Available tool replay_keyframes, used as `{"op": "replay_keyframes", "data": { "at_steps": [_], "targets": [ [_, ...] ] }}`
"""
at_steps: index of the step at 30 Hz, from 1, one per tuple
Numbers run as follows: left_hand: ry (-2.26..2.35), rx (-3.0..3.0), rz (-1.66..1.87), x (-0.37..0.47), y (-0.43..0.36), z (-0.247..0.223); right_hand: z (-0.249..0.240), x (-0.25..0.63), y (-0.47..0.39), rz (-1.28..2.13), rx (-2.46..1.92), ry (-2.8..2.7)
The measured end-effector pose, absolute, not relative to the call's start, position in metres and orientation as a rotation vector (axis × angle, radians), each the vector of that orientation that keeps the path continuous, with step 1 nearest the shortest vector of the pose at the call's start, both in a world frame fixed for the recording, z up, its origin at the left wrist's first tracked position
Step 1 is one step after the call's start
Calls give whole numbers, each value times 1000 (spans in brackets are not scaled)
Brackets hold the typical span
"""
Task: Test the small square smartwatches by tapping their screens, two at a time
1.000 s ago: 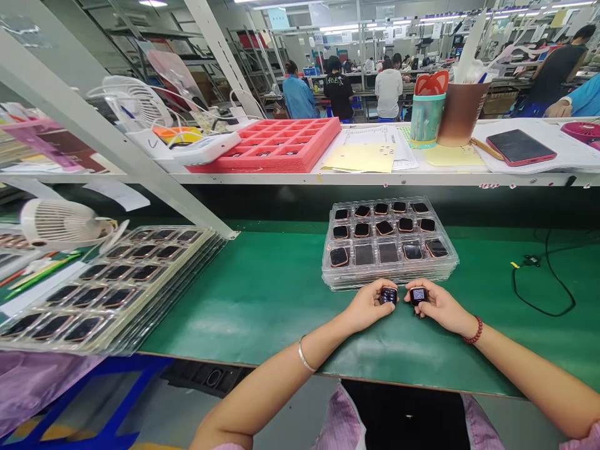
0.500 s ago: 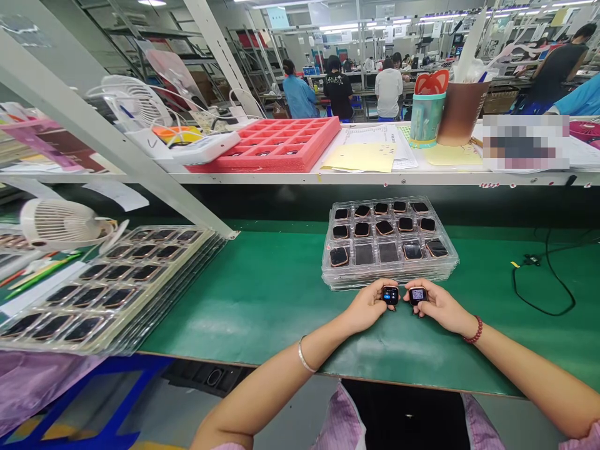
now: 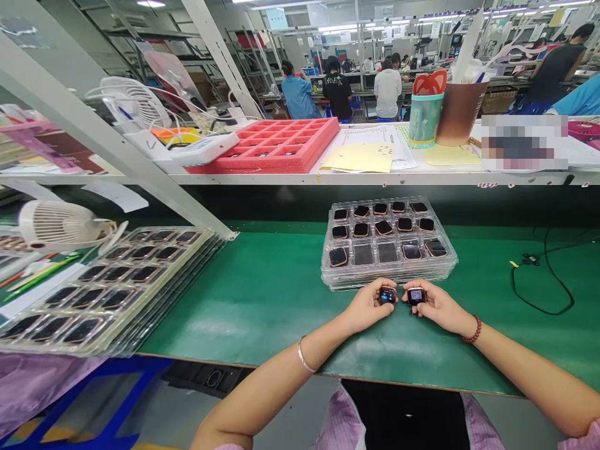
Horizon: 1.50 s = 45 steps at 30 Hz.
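My left hand (image 3: 368, 306) is closed around a strapless smartwatch (image 3: 387, 295), whose lit screen shows small icons; the thumb lies at its lower edge. Beside it, my right hand (image 3: 439, 306) grips a second smartwatch (image 3: 416, 296) with a square code on its screen. Both hands are just above the green bench, a small gap between the two watches. Right behind them a stack of clear plastic trays (image 3: 391, 273) holds rows of dark-screened watches (image 3: 384, 227). Two adjoining front-row pockets (image 3: 375, 253) have no watch in them.
At the left lies another tray stack (image 3: 154, 284) filled with watches, near a white fan (image 3: 59, 224). A black cable (image 3: 544, 309) curls on the right. The shelf (image 3: 356, 179) above carries a red foam tray (image 3: 281, 140), papers and cups. Several people sit far behind.
The left watch has tilted in my fingers, and my left thumb has shifted onto its lower screen edge. My right hand keeps its grip, nearly still.
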<state>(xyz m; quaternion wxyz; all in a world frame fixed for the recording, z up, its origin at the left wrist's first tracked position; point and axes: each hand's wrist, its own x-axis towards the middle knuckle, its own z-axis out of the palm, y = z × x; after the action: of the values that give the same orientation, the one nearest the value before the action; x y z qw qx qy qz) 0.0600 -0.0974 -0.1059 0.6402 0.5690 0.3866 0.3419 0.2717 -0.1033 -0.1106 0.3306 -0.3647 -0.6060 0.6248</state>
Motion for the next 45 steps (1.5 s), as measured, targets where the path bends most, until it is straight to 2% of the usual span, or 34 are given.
{"op": "replay_keyframes", "data": {
  "at_steps": [45],
  "targets": [
    [862, 1335, 748, 57, -94, -108, -115, 275, -99, 1670, -922, -1579]
  ]
}}
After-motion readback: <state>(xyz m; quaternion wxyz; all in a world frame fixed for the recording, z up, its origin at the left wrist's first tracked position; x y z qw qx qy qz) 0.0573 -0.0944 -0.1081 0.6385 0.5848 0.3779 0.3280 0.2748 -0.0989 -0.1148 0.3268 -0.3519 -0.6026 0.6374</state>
